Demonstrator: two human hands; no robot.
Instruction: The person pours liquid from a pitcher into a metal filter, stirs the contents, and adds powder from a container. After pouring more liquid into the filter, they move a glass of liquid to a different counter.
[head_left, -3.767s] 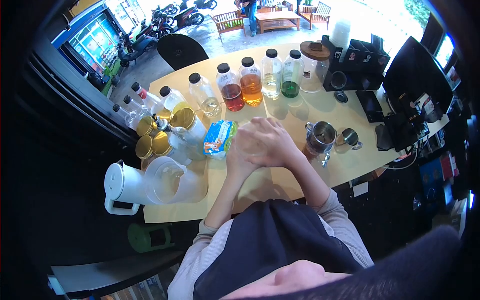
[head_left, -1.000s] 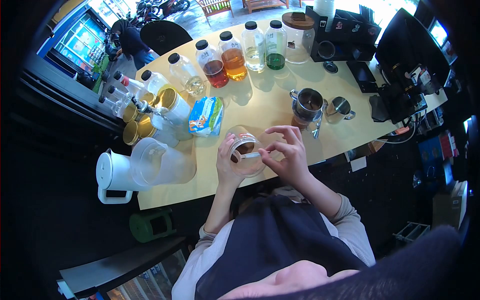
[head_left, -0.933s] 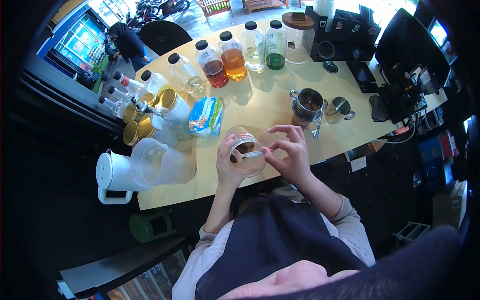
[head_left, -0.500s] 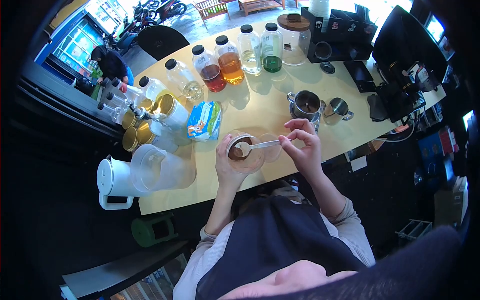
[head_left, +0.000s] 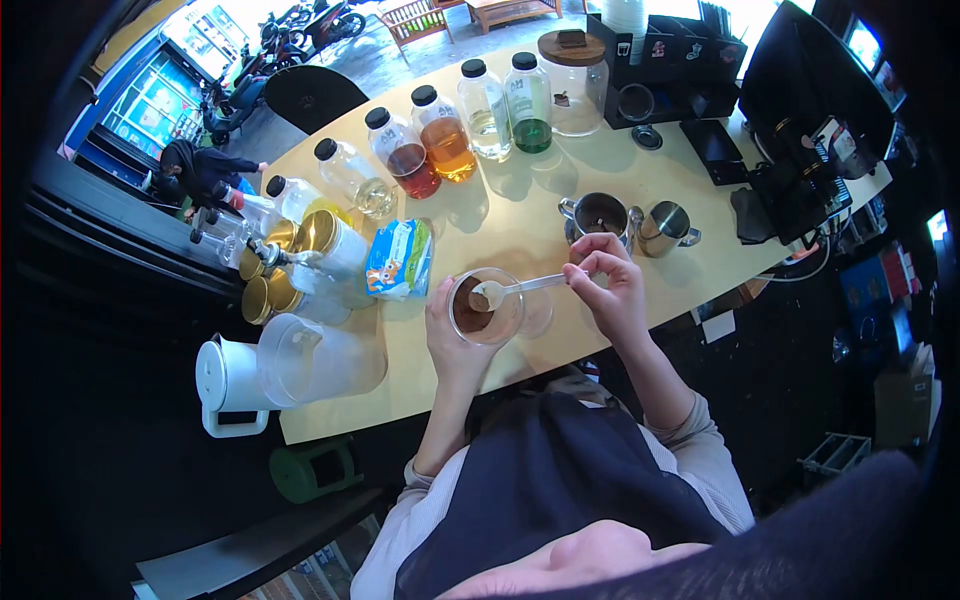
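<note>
My left hand [head_left: 452, 340] is wrapped round a clear jar [head_left: 508, 318] with brown powder [head_left: 470, 305] in it, its mouth tilted toward me. Between the thumb and fingers of my right hand [head_left: 610, 285] is the handle of a white plastic spoon [head_left: 533, 284]. The spoon's bowl is inside the jar, at the powder. A round clear lid [head_left: 538, 315] lies on the table just right of the jar. Beyond my right hand stands a metal cup [head_left: 592, 212] with dark contents, and a second metal cup [head_left: 664, 230] is beside it.
Capped bottles of coloured liquid [head_left: 447, 140] line the far side. A packet of wipes [head_left: 400, 258], gold-lidded jars [head_left: 320, 235], a clear pitcher [head_left: 330, 362] and a white jug [head_left: 228, 375] stand left. A monitor [head_left: 815, 100] is at right. Another person [head_left: 200, 172] bends beyond the table.
The view has shifted slightly. Both hands keep their grips, and the spoon's bowl stays in the jar. The person in the background has stretched an arm out toward the table.
</note>
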